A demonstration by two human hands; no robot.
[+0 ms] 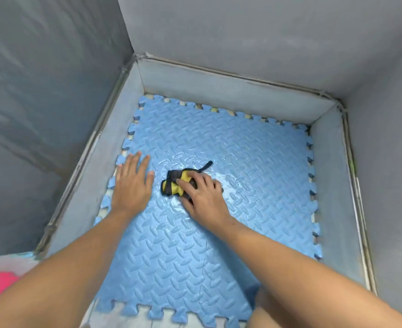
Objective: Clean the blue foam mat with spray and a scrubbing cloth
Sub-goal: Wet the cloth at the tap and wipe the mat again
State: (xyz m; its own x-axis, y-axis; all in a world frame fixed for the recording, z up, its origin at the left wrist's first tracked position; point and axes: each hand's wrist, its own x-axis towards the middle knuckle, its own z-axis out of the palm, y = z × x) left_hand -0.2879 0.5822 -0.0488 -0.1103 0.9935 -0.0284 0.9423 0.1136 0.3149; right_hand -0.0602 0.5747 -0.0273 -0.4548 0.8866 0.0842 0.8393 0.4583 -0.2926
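Our right hand presses the cloth on the wet mat, fingers curled over it to scrub. Our left hand lies flat and open, holding nothing, so the mat stays put.

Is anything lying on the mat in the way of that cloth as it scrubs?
Nothing visible. The right hand presses the cloth on the mat; only the left hand lies flat beside it, apart from the cloth.

I see a grey floor walled by low grey borders; a blue foam mat with jigsaw edges lies flat on it, covering nearly all; bare floor shows along the rim from 12 through 3 o'clock.
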